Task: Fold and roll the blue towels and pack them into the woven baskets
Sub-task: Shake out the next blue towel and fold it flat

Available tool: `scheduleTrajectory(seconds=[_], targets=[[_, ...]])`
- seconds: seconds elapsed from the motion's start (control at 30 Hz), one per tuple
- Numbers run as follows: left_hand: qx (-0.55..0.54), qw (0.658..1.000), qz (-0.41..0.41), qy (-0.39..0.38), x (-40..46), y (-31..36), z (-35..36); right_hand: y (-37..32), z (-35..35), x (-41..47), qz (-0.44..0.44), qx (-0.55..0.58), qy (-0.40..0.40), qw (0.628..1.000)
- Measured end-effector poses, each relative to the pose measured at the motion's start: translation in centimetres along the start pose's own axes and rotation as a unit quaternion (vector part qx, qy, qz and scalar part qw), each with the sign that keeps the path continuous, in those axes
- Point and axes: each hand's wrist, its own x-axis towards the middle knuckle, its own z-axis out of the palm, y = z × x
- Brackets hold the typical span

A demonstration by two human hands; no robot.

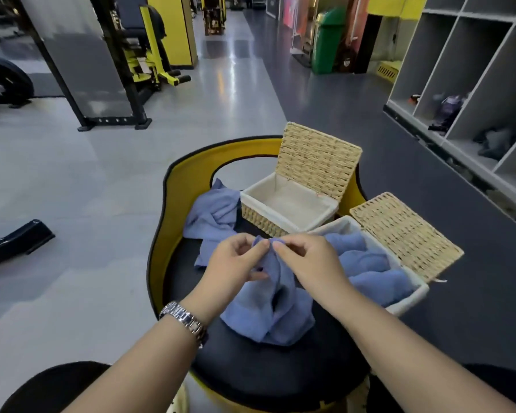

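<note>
1. The black padded counter (pixel 251 368) with a yellow rim carries everything.
2. Far basket (pixel 283 204), lid up, holds only its white liner.
3. Near basket (pixel 411 296), lid open, holds what look like three rolled towels (pixel 367 263).
4. A loose towel (pixel 212 216) lies left of the far basket.
5. Another towel (pixel 268 311) hangs bunched onto the counter.
6. Left hand (pixel 236 263) and right hand (pixel 307 260), close together, pinch its top edge.

The towel (pixel 268 311) is soft matt blue cloth; both baskets (pixel 259 217) are rough woven straw-like fibre with pale cloth liners. The seat pad (pixel 280 368) looks like matt black vinyl; the wristwatch (pixel 183 318) is shiny metal.
</note>
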Motion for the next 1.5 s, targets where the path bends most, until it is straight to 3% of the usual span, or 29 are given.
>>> scheduleTrajectory(seconds=[0.13, 0.23, 0.37, 0.47, 0.6, 0.73, 0.9, 1.17, 1.3, 1.5], targets=[[0.046, 0.999, -0.003, -0.014, 0.4, -0.8, 0.0, 1.3, 0.4, 0.4, 0.004, -0.013, 0.018, 1.0], [0.022, 0.999, -0.025, -0.028, 0.5, -0.8, -0.1, 1.4, 1.0, 0.3, -0.023, -0.039, 0.029, 0.999], [-0.057, 0.987, -0.05, -0.139, -0.1, -0.4, 0.0, 1.1, 0.9, 0.3, 0.008, -0.021, -0.02, 1.0], [-0.018, 0.992, -0.05, -0.118, -0.3, -0.7, -0.3, 1.4, 0.7, 0.2, 0.013, -0.05, -0.02, 0.998], [0.159, 0.984, 0.079, 0.021, 1.1, -2.1, -1.9, 1.0, 0.5, 0.0, -0.022, -0.052, -0.02, 0.998], [0.221, 0.959, 0.167, -0.057, 1.8, -2.9, -2.2, 0.0, -0.6, 0.3, -0.021, 0.021, -0.024, 0.999], [0.38, 0.899, 0.202, -0.084, 2.7, -5.3, -2.3, -1.3, -2.9, 0.8, -0.044, 0.091, 0.022, 0.995], [0.534, 0.826, 0.151, -0.104, 3.6, -9.0, -2.6, -1.4, -6.0, 1.0, -0.049, 0.144, 0.026, 0.988], [0.592, 0.782, 0.192, -0.032, 3.2, -9.0, -3.7, -1.3, -7.4, 1.0, -0.053, 0.137, 0.029, 0.989], [0.677, 0.689, 0.244, 0.086, 1.9, -5.1, -7.1, -1.1, -9.2, 0.7, -0.059, 0.061, 0.112, 0.99]])
